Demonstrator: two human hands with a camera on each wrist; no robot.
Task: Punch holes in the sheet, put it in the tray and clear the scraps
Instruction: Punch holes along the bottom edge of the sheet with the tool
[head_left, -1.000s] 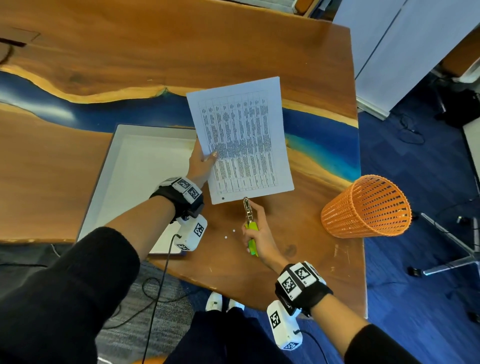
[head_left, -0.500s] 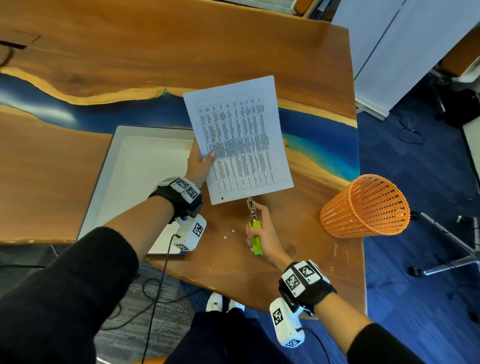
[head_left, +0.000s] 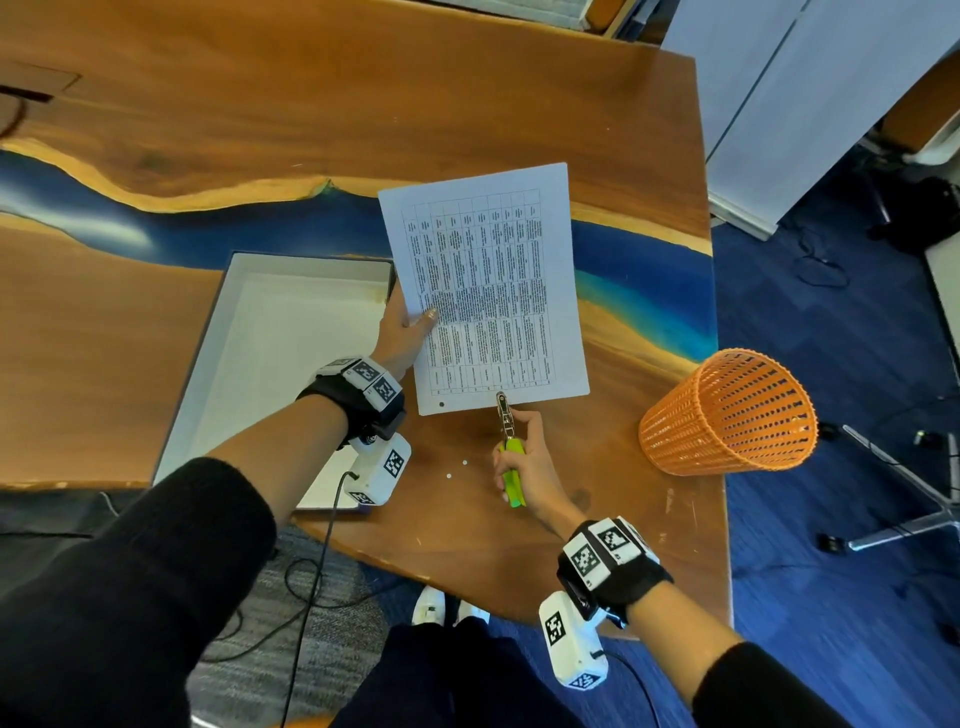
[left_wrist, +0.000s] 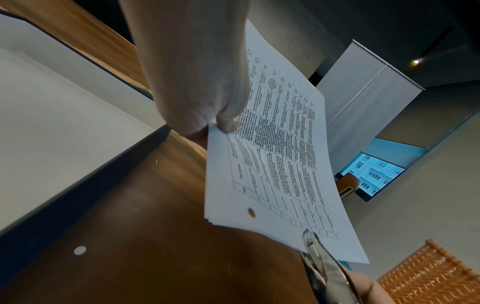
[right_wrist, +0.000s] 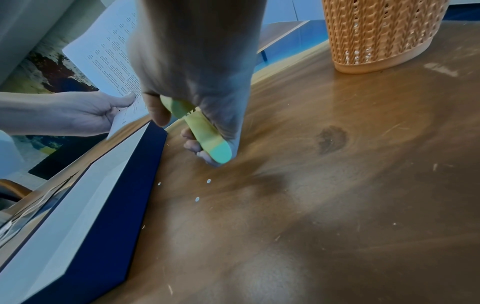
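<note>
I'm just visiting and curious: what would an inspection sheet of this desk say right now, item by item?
Surface: wooden table with a blue band.
Job's things: sheet held above the table, one hole near its bottom corner; punch at its bottom edge; white tray left of it.
Clutter: paper dots on the wood; orange basket.
Hands: left hand pinches the sheet; right hand grips the punch.
Cables: black lead from the left wrist camera.
Surroundings: blue carpet, white cabinet.

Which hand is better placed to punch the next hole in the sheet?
Right. The right hand already grips the hole punch, its tip at the sheet's near edge; the left hand holds the sheet.
</note>
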